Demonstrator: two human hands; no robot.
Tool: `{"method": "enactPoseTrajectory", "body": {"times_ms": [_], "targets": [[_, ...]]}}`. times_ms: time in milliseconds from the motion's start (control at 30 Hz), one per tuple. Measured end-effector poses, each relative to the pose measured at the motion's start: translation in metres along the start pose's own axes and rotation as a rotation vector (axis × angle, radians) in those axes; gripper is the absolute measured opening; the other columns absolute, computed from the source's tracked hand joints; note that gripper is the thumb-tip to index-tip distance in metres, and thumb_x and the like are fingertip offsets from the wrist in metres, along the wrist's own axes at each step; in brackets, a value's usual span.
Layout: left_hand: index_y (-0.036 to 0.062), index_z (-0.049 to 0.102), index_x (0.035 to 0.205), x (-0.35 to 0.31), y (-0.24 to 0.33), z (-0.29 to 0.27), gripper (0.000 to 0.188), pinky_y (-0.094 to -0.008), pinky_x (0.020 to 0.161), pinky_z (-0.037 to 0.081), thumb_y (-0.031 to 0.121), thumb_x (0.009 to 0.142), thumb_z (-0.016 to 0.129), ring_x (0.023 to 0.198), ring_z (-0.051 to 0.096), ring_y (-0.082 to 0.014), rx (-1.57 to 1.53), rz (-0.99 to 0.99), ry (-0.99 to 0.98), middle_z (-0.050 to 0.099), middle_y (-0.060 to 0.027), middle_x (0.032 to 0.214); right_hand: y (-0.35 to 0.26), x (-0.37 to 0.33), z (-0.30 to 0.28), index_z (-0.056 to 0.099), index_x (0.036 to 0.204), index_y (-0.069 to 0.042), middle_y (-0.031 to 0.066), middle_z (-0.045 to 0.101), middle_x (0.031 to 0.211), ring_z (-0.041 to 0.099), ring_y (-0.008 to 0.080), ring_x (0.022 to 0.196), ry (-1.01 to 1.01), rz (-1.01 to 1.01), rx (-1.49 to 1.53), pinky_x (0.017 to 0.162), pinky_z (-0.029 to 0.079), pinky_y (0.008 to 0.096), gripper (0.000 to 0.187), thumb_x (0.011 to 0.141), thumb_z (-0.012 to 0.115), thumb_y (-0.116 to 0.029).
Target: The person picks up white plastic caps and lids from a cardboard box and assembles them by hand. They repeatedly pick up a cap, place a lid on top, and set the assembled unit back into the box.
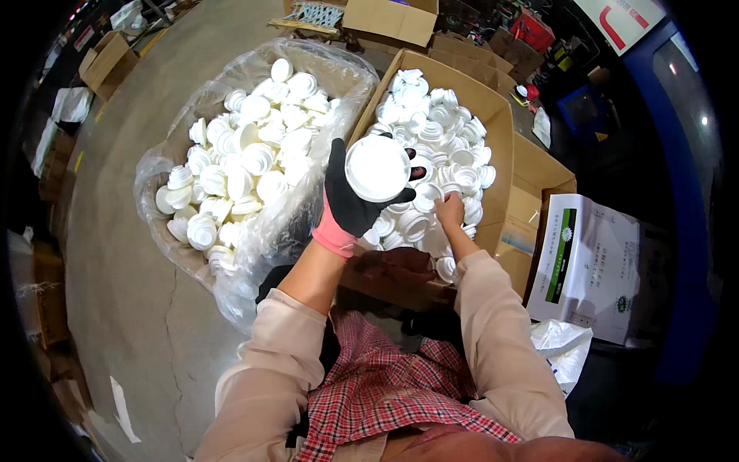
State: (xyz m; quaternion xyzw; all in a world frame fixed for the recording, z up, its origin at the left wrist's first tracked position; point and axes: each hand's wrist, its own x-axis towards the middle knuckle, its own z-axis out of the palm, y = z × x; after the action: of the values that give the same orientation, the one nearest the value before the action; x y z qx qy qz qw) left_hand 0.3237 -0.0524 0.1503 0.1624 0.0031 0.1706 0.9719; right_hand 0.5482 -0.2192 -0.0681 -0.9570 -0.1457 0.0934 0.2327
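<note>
A black glove with a pink cuff covers my left hand (348, 202), which grips a round white plastic lid (377, 169) with its smooth flat face up. It is held above the right-hand carton (500, 154), filled with white plastic lids. My bare right hand (453, 212) reaches into that carton, its fingers drawn together at the rim of another white lid (427, 197); the exact grip is partly hidden. To the left stands a plastic-lined carton (208, 96) heaped with similar stepped, round white lids (258, 158).
Right of the filled carton are an open cardboard box (546, 173) and a white printed carton (589, 266). A white plastic bag (562, 350) lies below it. More cardboard (392, 21) stands at the back. Concrete floor (127, 254) runs along the left, with a small box (108, 65) farther off.
</note>
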Motion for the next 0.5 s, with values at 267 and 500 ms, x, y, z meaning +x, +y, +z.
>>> {"method": "enactPoseTrajectory", "body": {"times_ms": [267,500], "targets": [[-0.0022,0.046,0.129,-0.001,-0.038,0.007,0.062,-0.0447,0.092,0.049,0.034,0.082,0.064,0.108,0.061,-0.0303,0.529,0.059,-0.059,0.060,-0.0176,0.122,-0.026,-0.036,-0.125,0.051,0.092,-0.005,0.0157,0.061,0.117,0.062,0.0229,0.088,0.029,-0.292,0.724,0.075,0.051,0.0345,0.025,0.078,0.070,-0.014],[-0.0006,0.058,0.117,-0.003,-0.051,0.014,0.058,-0.0351,0.090,0.048,0.016,0.069,0.086,0.100,0.064,-0.0212,1.207,0.478,-0.081,0.067,-0.0120,0.110,-0.072,-0.113,-0.189,0.047,0.112,-0.009,0.0119,0.043,0.142,0.049,0.0187,0.120,-0.598,-0.421,1.426,0.090,0.049,0.0307,0.036,0.082,0.065,0.000]]}}
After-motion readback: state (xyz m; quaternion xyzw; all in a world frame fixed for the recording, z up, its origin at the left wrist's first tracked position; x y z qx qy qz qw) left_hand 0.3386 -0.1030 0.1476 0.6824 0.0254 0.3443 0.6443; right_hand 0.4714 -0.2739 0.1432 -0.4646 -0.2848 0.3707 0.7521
